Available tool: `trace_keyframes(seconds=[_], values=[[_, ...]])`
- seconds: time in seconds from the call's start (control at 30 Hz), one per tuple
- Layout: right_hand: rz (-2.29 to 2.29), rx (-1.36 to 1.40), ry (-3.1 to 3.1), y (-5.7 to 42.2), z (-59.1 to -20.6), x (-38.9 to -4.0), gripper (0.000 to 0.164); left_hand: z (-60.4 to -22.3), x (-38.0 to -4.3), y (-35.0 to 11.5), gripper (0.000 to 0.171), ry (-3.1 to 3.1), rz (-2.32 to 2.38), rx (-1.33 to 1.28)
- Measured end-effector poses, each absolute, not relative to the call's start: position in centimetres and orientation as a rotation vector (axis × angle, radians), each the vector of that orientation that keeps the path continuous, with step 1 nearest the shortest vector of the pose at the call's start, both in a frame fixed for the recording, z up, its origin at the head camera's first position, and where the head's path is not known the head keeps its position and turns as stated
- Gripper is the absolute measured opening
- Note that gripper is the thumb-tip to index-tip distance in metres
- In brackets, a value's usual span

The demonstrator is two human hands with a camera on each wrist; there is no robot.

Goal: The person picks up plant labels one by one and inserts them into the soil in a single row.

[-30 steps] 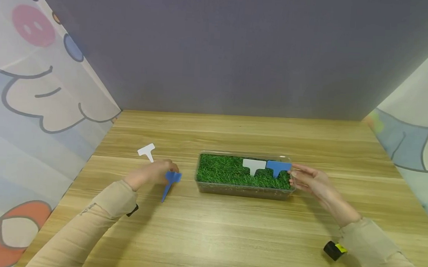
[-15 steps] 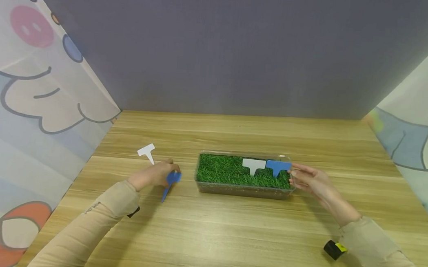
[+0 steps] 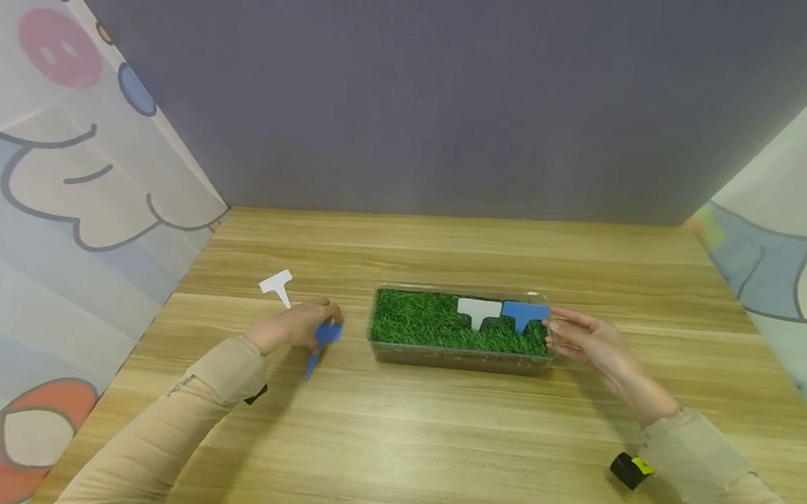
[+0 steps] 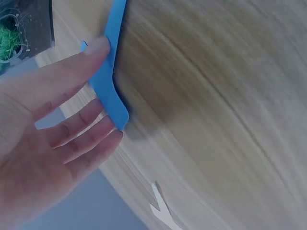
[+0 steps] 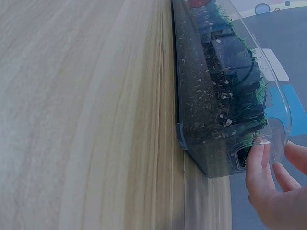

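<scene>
On the left of the table, my left hand (image 3: pixel 299 326) pinches a blue T-shaped plant label (image 3: pixel 327 336) near its head. The left wrist view shows the thumb (image 4: pixel 91 57) on one side of that label, with fingertips at its edge. Behind this hand lies a white T-shaped label (image 3: pixel 276 285). My right hand (image 3: pixel 595 348) holds the right end of a clear planter box (image 3: pixel 459 359), with fingers at its rim and end wall. Upright in the box's green grass (image 3: pixel 413 318) stand a white label (image 3: pixel 479 311) and, to its right, a blue label (image 3: pixel 526 313).
The wooden table (image 3: pixel 392 436) runs back to a dark grey panel (image 3: pixel 413 98). Printed cloth walls (image 3: pixel 68 170) stand at both sides. A black wrist device (image 3: pixel 629 472) with a yellow mark hangs under the right sleeve.
My left hand has shifted slightly to the right, its fingers closing in over the head of the blue label. The right hand and the planter box stay put.
</scene>
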State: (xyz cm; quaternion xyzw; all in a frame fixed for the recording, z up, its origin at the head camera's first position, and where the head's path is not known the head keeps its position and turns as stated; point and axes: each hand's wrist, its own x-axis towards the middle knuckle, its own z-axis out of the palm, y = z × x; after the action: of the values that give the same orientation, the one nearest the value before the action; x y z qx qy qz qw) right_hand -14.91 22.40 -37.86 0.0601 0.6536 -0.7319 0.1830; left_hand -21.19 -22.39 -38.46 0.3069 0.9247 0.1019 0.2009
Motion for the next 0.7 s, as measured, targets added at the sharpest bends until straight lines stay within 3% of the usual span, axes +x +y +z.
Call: trace_keyframes(seconds=[0.7], values=[[-2.076,0.124,1.852,22.44,-37.63,-14.73,0.064,-38.52,-21.05,-22.7,0.049,2.639,0.284,0.735]])
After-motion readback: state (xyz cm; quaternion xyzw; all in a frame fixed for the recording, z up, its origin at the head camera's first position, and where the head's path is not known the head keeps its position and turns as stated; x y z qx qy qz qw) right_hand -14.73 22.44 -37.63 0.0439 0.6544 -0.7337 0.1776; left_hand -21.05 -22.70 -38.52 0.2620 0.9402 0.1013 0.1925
